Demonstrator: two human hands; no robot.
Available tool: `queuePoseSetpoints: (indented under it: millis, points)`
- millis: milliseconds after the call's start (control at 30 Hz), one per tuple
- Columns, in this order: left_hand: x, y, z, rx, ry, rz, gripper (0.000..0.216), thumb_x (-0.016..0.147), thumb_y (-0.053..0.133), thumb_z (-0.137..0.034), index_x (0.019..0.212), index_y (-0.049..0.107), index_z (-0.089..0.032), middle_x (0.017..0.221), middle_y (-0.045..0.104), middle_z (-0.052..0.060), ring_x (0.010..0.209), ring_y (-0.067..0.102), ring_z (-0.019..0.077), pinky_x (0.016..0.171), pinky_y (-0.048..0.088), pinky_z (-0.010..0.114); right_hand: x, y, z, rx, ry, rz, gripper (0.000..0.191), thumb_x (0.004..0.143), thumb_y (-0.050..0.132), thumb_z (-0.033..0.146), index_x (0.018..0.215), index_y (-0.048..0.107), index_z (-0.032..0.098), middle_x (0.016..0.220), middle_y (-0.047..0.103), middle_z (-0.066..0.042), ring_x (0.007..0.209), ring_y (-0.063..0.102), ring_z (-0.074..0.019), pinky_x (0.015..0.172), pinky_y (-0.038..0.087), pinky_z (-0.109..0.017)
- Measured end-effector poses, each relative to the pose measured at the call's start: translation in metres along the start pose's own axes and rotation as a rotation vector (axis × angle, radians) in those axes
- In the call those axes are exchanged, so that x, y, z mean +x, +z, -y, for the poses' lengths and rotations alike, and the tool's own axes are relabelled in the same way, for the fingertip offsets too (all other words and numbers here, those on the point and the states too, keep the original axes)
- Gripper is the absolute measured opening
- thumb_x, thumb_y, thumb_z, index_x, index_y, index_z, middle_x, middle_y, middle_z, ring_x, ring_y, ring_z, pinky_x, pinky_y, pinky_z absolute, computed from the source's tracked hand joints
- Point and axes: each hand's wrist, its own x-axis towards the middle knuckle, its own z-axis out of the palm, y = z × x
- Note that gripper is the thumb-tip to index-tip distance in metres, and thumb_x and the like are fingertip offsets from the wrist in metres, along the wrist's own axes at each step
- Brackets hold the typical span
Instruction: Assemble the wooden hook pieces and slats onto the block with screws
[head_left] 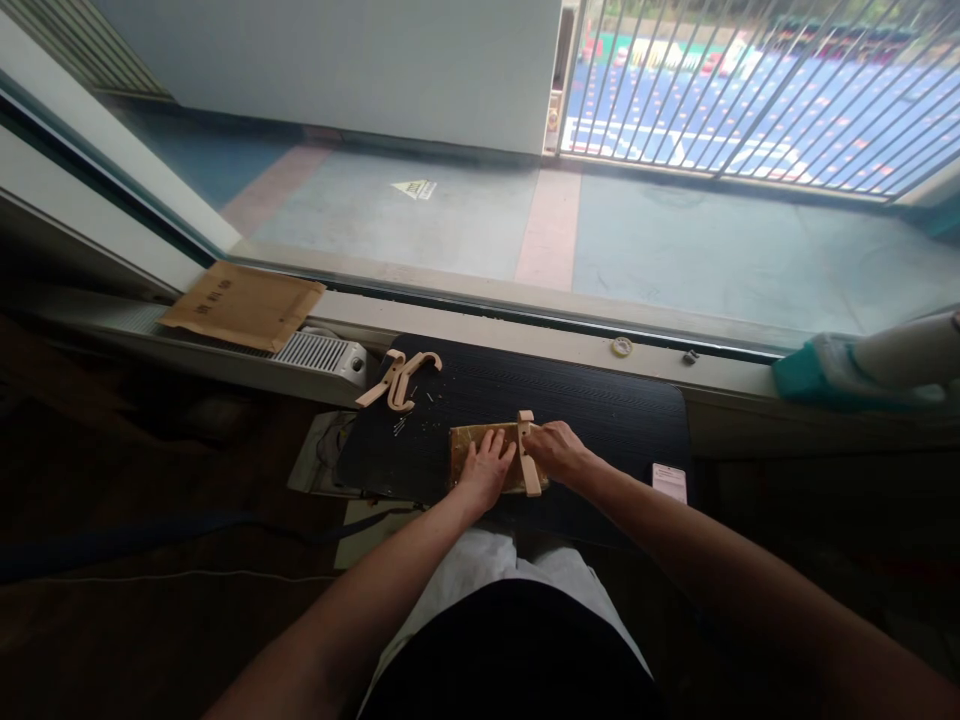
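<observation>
My left hand (487,468) lies with fingers spread on a flat, brownish rectangular block (463,440) on the black table. Across the block's right end lies a pale wooden hook (531,477) with dark holes along it. Closed fingers of my right hand (556,449) touch this hook at its right edge, near a hole; anything small pinched in them is hidden. Two more wooden hooks (403,385) lie together at the table's far left. Close to them are several small screws or nails (400,426).
The black table (600,410) stands against a window sill (465,318) with a tape roll (622,347) and a small dark object (691,357). A phone (669,483) lies at the table's right edge. On the radiator (322,352) at left is a brown envelope (244,303).
</observation>
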Motion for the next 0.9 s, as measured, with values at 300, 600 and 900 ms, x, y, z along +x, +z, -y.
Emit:
queuePoseSetpoints:
  millis: [300,600,900]
  points:
    - [0.001,0.001,0.001,0.04,0.002,0.0,0.071,0.075,0.06,-0.019,0.139,0.03,-0.022,0.151,0.018,0.013,0.137,0.016,0.031,0.105,0.025,0.051,-0.01,0.006,-0.007,0.085,0.306,0.043,0.028,0.089,0.04,0.027,0.099,0.065,0.019,0.092,0.07,-0.011,0.085,0.066,-0.0204,0.069,0.047,-0.026]
    - [0.002,0.003,0.001,0.028,0.003,-0.011,0.068,0.076,0.057,-0.019,0.139,0.03,-0.023,0.15,0.019,0.013,0.137,0.017,0.03,0.105,0.026,0.052,-0.005,-0.01,0.003,-0.064,-0.032,0.003,0.026,0.085,0.043,0.008,0.088,0.068,0.011,0.09,0.069,-0.015,0.088,0.064,-0.022,0.071,0.046,-0.026]
    - [0.002,0.002,0.002,-0.003,0.01,-0.005,0.069,0.076,0.057,-0.017,0.139,0.031,-0.021,0.151,0.018,0.013,0.137,0.016,0.0312,0.105,0.024,0.053,-0.002,0.007,-0.004,0.17,0.399,0.066,0.037,0.09,0.034,0.032,0.095,0.068,0.017,0.095,0.069,-0.012,0.09,0.064,-0.0214,0.072,0.046,-0.027]
